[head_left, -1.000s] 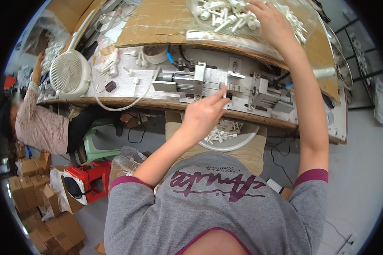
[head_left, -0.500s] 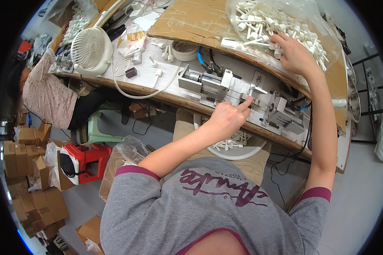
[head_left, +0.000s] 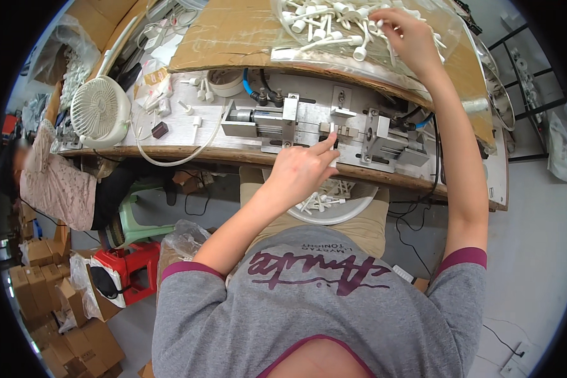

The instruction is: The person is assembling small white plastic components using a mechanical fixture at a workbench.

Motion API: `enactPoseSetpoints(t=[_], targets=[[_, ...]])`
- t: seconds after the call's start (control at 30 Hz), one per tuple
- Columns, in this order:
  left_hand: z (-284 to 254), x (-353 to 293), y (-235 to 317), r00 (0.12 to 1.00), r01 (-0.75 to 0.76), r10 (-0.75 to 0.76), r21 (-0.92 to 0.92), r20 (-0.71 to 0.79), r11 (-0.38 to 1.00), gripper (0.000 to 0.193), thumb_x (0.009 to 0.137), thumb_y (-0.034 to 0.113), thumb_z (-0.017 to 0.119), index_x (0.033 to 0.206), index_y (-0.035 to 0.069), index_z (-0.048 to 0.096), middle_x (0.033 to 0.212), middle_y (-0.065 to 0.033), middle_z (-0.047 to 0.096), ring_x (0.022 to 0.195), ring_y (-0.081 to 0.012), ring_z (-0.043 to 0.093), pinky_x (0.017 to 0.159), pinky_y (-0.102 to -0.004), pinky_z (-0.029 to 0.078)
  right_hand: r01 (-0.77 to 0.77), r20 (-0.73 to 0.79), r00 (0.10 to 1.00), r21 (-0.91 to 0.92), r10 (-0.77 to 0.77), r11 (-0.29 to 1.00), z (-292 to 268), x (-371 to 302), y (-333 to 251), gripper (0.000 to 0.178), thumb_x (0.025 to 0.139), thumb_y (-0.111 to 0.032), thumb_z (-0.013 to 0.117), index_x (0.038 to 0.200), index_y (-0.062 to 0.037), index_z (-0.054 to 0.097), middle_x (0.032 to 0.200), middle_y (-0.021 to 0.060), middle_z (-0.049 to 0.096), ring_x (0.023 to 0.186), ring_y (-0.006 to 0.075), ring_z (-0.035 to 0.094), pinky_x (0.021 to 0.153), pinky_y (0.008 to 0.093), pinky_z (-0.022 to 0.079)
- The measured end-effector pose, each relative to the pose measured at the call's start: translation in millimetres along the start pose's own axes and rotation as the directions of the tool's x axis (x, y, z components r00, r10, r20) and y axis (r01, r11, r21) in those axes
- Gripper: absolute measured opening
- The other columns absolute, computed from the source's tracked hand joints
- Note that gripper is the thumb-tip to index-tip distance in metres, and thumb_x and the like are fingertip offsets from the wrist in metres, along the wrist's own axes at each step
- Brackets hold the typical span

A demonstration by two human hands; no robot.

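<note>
My left hand (head_left: 300,171) is at the front edge of the bench, index finger stretched toward the metal fixture (head_left: 309,126). A slim white plastic piece (head_left: 332,162) is pinched in its fingers, its upper end by the fixture's middle block; the fingers hide part of it. My right hand (head_left: 412,43) reaches over the far side into a heap of white plastic stems with round caps (head_left: 324,25), lying on a clear plastic bag. Its fingertips are closed around one white capped stem (head_left: 379,24), partly hidden by the fingers.
A cardboard sheet (head_left: 227,38) lies under the heap. Left on the bench are a white fan (head_left: 99,112), a tape roll (head_left: 227,80), a curved white tube (head_left: 170,164) and loose stems. A white basin (head_left: 334,218) with stems rests on my lap. Another person (head_left: 57,195) sits at left.
The view has shifted, so the bench appears further left. My left hand has drawn back slightly from the fixture, with a white piece in its fingers. My right hand has moved deeper into the heap.
</note>
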State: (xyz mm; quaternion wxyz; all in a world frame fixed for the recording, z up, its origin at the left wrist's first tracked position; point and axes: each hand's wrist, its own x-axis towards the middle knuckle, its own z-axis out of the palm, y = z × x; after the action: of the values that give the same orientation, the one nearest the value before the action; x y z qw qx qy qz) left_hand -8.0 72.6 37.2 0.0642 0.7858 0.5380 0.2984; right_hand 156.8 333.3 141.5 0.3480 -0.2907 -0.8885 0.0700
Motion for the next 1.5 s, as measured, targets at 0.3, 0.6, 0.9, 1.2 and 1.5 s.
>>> enactPoseSetpoints(t=[0.3,0.6,0.9,1.2,1.5], targets=[[-31,43,12,0.888,-0.029,-0.262,-0.612,-0.379,0.79,0.055,0.085,0.004,0.07,0.138,0.005,0.053,0.132,-0.0156,0.06,0.092,-0.0166,0.07,0.081,-0.0316,0.057,-0.494,0.474,0.869,0.829,0.139,0.262,-20,-86,-100,0.029,0.092,-0.017,0.063,0.113,0.0026,0.067,0.101,0.0161,0.071,0.083,0.0149,0.068,0.073,0.0271,0.056],[-41,24,31,0.919,0.162,-0.391,-0.947,0.043,0.277,0.038,0.089,-0.004,0.065,0.127,-0.003,0.06,0.106,-0.01,0.068,0.092,-0.0133,0.066,0.078,-0.0245,0.055,-0.559,0.586,0.796,0.808,0.154,-0.188,-1,-135,-106,0.027,0.093,-0.013,0.064,0.114,0.0024,0.066,0.104,0.0127,0.07,0.087,0.0177,0.069,0.079,0.0306,0.056],[-27,3,10,0.977,0.107,-0.175,-0.426,-0.125,0.899,0.032,0.075,0.002,0.077,0.107,0.002,0.07,0.121,-0.0101,0.064,0.088,-0.0156,0.066,0.075,-0.0283,0.057,-0.548,0.474,0.74,0.836,0.477,0.019,-6,-146,-95,0.035,0.082,-0.006,0.074,0.114,0.0033,0.065,0.116,0.0122,0.066,0.094,0.0168,0.066,0.086,0.0283,0.052],[15,4,-15,0.992,-0.075,0.091,0.167,-0.093,0.983,0.026,0.074,0.015,0.077,0.099,0.01,0.073,0.122,-0.0037,0.068,0.063,-0.017,0.065,0.058,-0.0283,0.05,-0.405,0.048,0.76,0.815,0.648,0.415,-26,-151,-115,0.026,0.084,0.003,0.07,0.11,0.0023,0.064,0.114,0.0126,0.067,0.092,0.0124,0.064,0.081,0.0243,0.051],[6,3,-9,0.999,-0.008,0.015,0.169,-0.039,0.986,0.028,0.073,0.017,0.077,0.1,0.009,0.073,0.122,-0.0035,0.067,0.056,-0.0216,0.062,0.055,-0.0292,0.051,-0.302,0.001,0.885,0.762,0.466,0.573,-26,-165,-127,0.023,0.089,0.006,0.062,0.111,0.0025,0.066,0.122,0.0112,0.061,0.108,0.0146,0.058,0.089,0.0266,0.046]])
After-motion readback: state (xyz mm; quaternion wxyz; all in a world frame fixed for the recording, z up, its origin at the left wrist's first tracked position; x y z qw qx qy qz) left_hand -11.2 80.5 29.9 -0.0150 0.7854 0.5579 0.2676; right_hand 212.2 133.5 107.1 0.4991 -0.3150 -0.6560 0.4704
